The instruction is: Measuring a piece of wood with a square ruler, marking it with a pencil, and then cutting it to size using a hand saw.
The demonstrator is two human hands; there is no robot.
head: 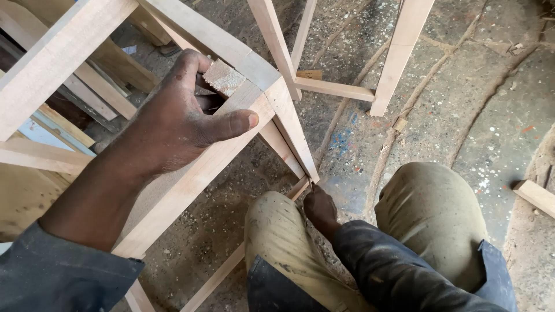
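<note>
My left hand (pixel 179 118) grips the top corner of a bare wooden frame (pixel 191 176), thumb lying along the front rail and fingers curled over a small corner block (pixel 224 77). My right hand (pixel 319 209) is down between my knees at the foot of the frame's leg (pixel 295 136), fingers closed close to the leg's tip and a low rail (pixel 298 189). Whether it holds a small tool or the wood itself is hidden.
A second wooden frame (pixel 335 88) stands on the cracked, paint-flecked concrete floor (pixel 462 86) ahead. More timber pieces (pixel 69 86) are stacked at the left. A loose wood offcut (pixel 535 196) lies at the right edge. My knees in dusty olive trousers (pixel 430 214) fill the lower middle.
</note>
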